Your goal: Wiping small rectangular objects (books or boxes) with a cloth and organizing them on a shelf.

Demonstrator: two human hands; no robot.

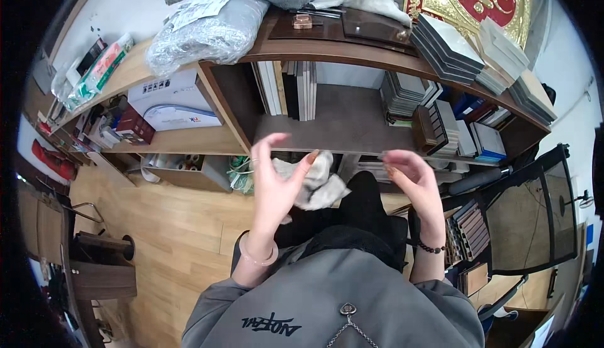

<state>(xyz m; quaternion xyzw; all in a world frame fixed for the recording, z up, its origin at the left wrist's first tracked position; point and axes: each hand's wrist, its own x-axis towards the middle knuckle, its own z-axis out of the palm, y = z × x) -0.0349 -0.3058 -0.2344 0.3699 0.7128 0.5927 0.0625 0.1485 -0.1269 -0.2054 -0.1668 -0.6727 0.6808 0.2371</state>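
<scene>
My left hand (274, 181) is raised above my lap, with its thumb and fingers apart and nothing between them. Behind its thumb shows a crumpled grey-white cloth (318, 187), beside my dark-trousered knee. The hand overlaps the cloth in view; whether they touch I cannot tell. Facing it from the right, my right hand (415, 181) has its fingers bent towards the thumb, a gap between them, and holds nothing visible. Beyond both hands stands a dark wooden shelf unit (314, 134).
Sample boards (450, 52) are stacked on the shelf top at right. A plastic-wrapped parcel (211, 30) lies at its left end. A white box (173, 102) fills a lower shelf. A mesh-backed chair (531, 216) stands close on the right, sample books (467, 231) beside it.
</scene>
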